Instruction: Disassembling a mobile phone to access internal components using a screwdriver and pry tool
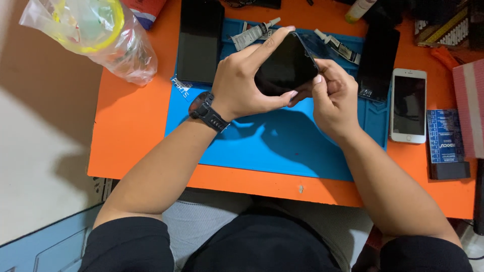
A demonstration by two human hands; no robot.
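Left hand: I saw my left hand (242, 83) wrapped over the top and left edge of the black phone (286, 66), index finger stretched along its upper edge, thumb curled under the lower edge; fingers closed on it.
Right hand: my right hand (334, 98) gripped the phone's right edge, thumb and fingertips pinched tight against it.
Phone: I held it between both hands, lifted and tilted above the blue work mat (282, 146), dark screen facing up.
Wrist: a black watch (207, 112) sat on my left wrist.
Mat: it lay on the orange table (131, 126).
Behind the hands: I noted two small glue tubes (254, 31) on the mat's far edge, a dark phone (200, 40) lying flat to the left, another dark panel (378, 60) to the right.
Right side: a white phone (409, 106) lay face up just off the mat, near a small blue box (445, 143).
Far left: a clear plastic bag (96, 35) with a yellow ring inside rested on the table corner.
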